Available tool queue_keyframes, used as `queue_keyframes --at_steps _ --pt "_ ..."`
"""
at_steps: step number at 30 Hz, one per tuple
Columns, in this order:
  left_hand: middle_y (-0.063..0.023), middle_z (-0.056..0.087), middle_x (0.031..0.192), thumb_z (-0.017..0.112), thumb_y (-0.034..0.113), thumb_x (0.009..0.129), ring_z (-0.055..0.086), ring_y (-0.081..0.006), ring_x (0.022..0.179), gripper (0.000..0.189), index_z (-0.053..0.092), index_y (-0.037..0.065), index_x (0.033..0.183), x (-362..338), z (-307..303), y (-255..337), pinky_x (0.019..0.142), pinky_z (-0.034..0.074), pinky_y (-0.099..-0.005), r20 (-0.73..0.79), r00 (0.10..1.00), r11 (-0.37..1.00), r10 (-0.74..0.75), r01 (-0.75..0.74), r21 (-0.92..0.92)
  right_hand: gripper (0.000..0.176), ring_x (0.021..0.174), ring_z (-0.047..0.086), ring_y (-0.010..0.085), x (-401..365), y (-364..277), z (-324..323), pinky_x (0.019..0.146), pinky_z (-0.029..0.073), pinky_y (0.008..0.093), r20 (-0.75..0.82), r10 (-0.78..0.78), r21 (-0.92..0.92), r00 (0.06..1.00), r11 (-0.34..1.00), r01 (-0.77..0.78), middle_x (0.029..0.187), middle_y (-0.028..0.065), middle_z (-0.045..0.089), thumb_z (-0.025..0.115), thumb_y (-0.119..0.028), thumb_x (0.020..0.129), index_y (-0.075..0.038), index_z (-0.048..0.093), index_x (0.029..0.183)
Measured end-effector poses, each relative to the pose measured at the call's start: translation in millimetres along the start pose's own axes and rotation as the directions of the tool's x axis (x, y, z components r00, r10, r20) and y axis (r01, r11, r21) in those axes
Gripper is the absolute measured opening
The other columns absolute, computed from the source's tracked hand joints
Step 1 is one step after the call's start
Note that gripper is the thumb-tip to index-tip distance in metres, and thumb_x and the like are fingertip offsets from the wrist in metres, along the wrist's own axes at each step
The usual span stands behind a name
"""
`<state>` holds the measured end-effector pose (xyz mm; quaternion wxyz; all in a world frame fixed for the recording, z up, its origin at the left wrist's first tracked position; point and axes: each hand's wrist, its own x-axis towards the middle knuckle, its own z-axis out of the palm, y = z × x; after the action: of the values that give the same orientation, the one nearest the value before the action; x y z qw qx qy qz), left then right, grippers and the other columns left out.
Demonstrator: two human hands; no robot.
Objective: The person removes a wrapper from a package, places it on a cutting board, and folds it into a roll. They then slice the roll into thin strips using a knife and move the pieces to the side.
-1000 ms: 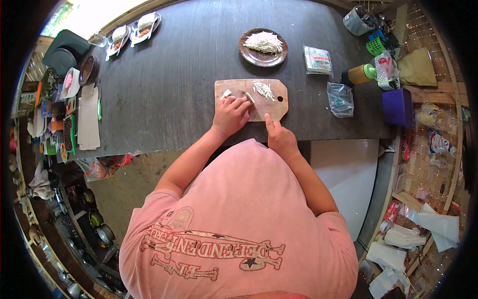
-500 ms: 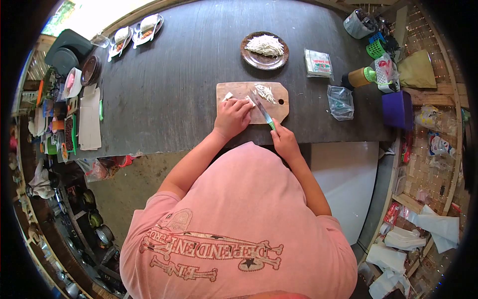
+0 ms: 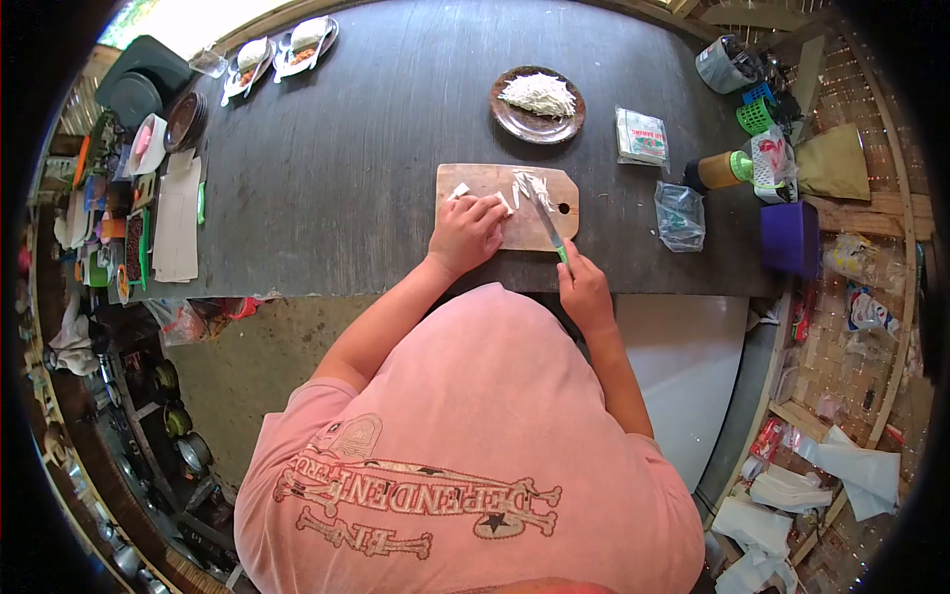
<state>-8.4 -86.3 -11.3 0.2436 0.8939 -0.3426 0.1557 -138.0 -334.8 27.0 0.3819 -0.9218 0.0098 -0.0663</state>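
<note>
On the wooden cutting board (image 3: 475,182), my left hand (image 3: 465,234) presses a white food piece (image 3: 507,203) with its fingers bent together. A smaller white chunk (image 3: 460,190) lies at the fingertips. My right hand (image 3: 585,289) is wrapped round the green handle of a knife (image 3: 546,227), whose blade points up and left over the board. Thin white strips (image 3: 535,188) lie beside the blade tip, near the hole in the board. Beyond the board, a brown plate (image 3: 508,117) holds a heap of white shreds (image 3: 539,95).
A plastic-wrapped stack (image 3: 641,137), a clear plastic bag (image 3: 680,216) and a green-capped jar (image 3: 720,171) are on the right. Two plates of food (image 3: 247,67) are at the back left. Cardboard (image 3: 178,223) lies on the left of the dark table (image 3: 327,178).
The knife has moved right, away from the piece under my left hand, towards the cut strips. The strips are more spread out. The view has shifted slightly.
</note>
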Motion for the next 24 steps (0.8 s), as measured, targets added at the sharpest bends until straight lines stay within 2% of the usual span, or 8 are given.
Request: queue_keyframes --at_steps 2,5,12,15,24 --pt "0.0044 0.070 0.131 0.077 0.022 0.087 0.065 -0.0201 0.111 0.036 0.072 0.020 0.122 0.3 0.5 -0.2 0.099 0.048 -0.0428 -0.003 1.000 1.000 0.001 -0.001 -0.004 0.048 0.092 0.071 0.0449 0.8 -3.0 3.0 0.081 0.057 0.0544 0.090 0.026 -0.105 0.996 0.994 -0.016 0.100 0.0234 0.072 0.066 -0.011 0.104 -0.002 0.061 0.150" --pt "0.0045 0.070 0.131 0.076 0.022 0.086 0.065 -0.0201 0.111 0.036 0.072 0.020 0.122 0.6 0.9 -0.3 0.098 0.048 -0.0428 -0.004 1.000 1.000 -0.002 0.002 -0.005 0.048 0.088 0.071 0.0457 3.0 -5.9 8.0 0.080 0.058 0.0551 0.107 0.024 -0.148 0.994 0.989 -0.009 0.096 0.0227 0.070 0.067 -0.013 0.104 -0.002 0.060 0.151" --pt "0.0043 0.069 0.131 0.076 0.022 0.086 0.064 -0.0206 0.111 0.037 0.072 0.020 0.122 -0.2 1.8 -1.3 0.098 0.048 -0.0426 -0.014 1.000 1.000 0.001 -0.001 -0.002 0.050 0.089 0.072 0.0457 6.6 -7.0 10.3 0.079 0.058 0.0545 0.142 0.029 -0.176 0.989 0.984 -0.004 0.097 0.0230 0.071 0.066 -0.013 0.104 -0.001 0.058 0.152" --pt "0.0033 0.069 0.134 0.078 0.022 0.085 0.065 -0.0218 0.113 0.041 0.071 0.018 0.125 -1.0 0.2 -0.6 0.102 0.049 -0.0433 0.013 1.000 1.000 -0.013 0.013 -0.009 0.050 0.089 0.072 0.0453 6.6 -7.8 11.4 0.079 0.059 0.0543 0.143 0.032 -0.166 0.989 0.986 -0.008 0.096 0.0228 0.070 0.066 -0.013 0.104 -0.001 0.059 0.152" --pt "0.0035 0.069 0.133 0.078 0.021 0.085 0.065 -0.0216 0.112 0.041 0.071 0.018 0.125 -1.2 2.2 -1.7 0.101 0.049 -0.0434 0.006 1.000 1.000 -0.008 0.008 -0.015 0.049 0.088 0.072 0.0424 12.6 -21.6 3.6 0.078 0.059 0.0524 0.184 0.038 -0.212 0.982 0.977 0.002 0.098 0.0186 0.070 0.068 -0.015 0.104 -0.004 0.062 0.151"
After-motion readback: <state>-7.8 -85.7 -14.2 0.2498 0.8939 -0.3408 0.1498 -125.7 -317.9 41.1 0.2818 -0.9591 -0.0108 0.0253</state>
